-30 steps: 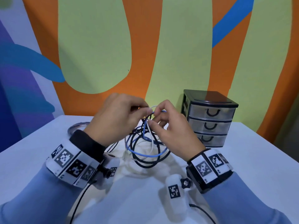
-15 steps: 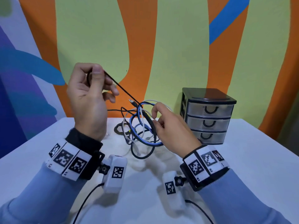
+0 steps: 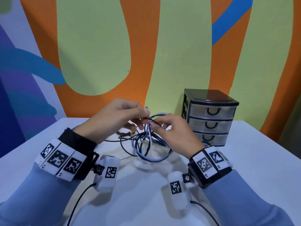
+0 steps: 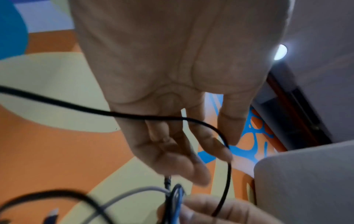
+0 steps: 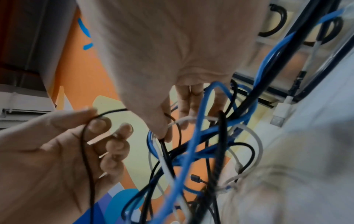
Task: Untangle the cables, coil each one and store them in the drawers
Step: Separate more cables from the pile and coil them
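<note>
Untangling: left hand (image 3: 117, 116) pinches thin black cable (image 5: 87, 145), right hand (image 3: 174, 132) pinches tangle (image 3: 146, 144). Next: thread the black end free.

The head view looks forward and down from above the desk (image 3: 260, 160), taking in both hands at mid-frame, the cable tangle (image 3: 146, 144) between them and the drawer unit (image 3: 210, 116) at centre right before a painted wall. The left wrist view sits very close under the left hand (image 4: 172, 68), looking along the palm toward its fingers (image 4: 191, 166). The right wrist view looks likewise along the right hand (image 5: 172, 45), close up. All three views share the tangle; the wrist views each catch the opposite hand at the lower edge.
</note>
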### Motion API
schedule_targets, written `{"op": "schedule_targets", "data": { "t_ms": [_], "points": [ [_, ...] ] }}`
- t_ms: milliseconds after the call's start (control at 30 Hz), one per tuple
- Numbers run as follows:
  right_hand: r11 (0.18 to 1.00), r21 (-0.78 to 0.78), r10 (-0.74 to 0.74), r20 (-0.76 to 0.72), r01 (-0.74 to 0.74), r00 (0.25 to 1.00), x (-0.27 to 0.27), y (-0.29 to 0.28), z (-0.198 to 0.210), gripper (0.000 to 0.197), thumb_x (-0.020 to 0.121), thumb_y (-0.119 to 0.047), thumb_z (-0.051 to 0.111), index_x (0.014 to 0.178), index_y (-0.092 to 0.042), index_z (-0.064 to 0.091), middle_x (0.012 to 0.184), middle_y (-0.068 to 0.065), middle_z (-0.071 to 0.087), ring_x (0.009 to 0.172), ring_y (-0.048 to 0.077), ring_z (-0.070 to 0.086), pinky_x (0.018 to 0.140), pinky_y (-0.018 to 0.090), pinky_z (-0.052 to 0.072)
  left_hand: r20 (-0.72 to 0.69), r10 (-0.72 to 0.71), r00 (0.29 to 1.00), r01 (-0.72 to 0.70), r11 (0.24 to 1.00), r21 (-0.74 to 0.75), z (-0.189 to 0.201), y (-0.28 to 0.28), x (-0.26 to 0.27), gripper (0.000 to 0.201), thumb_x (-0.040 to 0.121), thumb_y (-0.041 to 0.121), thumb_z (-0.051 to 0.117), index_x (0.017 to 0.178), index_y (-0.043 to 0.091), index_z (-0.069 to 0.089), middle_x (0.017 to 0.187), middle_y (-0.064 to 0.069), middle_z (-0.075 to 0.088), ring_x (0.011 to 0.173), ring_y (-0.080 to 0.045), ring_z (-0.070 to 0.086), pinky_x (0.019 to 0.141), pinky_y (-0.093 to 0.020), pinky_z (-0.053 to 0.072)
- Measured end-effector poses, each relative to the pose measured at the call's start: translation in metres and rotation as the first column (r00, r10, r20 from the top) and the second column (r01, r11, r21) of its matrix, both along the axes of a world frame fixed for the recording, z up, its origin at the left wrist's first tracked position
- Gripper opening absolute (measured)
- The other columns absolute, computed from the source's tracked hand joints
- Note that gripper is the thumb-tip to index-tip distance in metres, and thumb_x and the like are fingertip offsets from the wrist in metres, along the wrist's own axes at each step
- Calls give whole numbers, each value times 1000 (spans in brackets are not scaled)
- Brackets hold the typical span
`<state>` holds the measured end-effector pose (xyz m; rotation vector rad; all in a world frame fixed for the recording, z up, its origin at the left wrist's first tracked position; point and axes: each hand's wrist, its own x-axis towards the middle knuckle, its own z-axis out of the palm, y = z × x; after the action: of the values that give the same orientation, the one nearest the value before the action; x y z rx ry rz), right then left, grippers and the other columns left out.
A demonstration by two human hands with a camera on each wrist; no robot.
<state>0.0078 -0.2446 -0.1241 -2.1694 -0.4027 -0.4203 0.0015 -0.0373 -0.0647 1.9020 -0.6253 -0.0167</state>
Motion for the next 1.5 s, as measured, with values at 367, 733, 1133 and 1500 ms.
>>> {"op": "schedule_targets", "data": {
  "t_ms": [367, 733, 1133, 1500],
  "points": [
    [973, 225, 69, -61, -54, 996, 2, 4, -2, 28, 112, -31, 47, 135, -28, 63, 93, -3, 64, 75, 5, 54, 72, 17, 42, 57, 103, 993, -116, 793, 598, -15, 23, 20, 14, 88, 39, 86, 88, 26, 81, 75, 7, 74, 67, -7, 57, 70, -25, 47],
    [957, 223, 198, -24, -188, 980, 6, 2, -10, 77, 94, -18, 77, 151, -50, 36, 106, 22, 63, 77, 34, 53, 75, 38, 48, 154, 142, 978, -165, 975, 148, -7, 15, 15, 41, 85, 41, 88, 79, 14, 57, 65, 4, 44, 60, -12, 37, 56, -29, 29],
    [968, 250, -37, 29, 28, 999, 14, -17, -5, 67, 89, -11, 70, 117, -70, 52, 92, -1, 53, 70, 17, 50, 62, 29, 46, 304, 305, 902, -389, 880, 271, 10, 50, 9, 18, 84, 22, 89, 91, 36, 82, 87, 2, 66, 71, -19, 59, 67, -30, 42],
    [927, 328, -174, -64, 185, 983, 12, -23, -4, 48, 85, -49, 82, 75, -5, 66, 56, -4, 47, 54, 16, 44, 62, 31, 37, 186, 383, 905, -416, 889, 193, 17, 57, 2, 47, 68, 62, 87, 78, 18, 80, 59, 3, 50, 52, -11, 38, 61, -31, 30]
  ]
}}
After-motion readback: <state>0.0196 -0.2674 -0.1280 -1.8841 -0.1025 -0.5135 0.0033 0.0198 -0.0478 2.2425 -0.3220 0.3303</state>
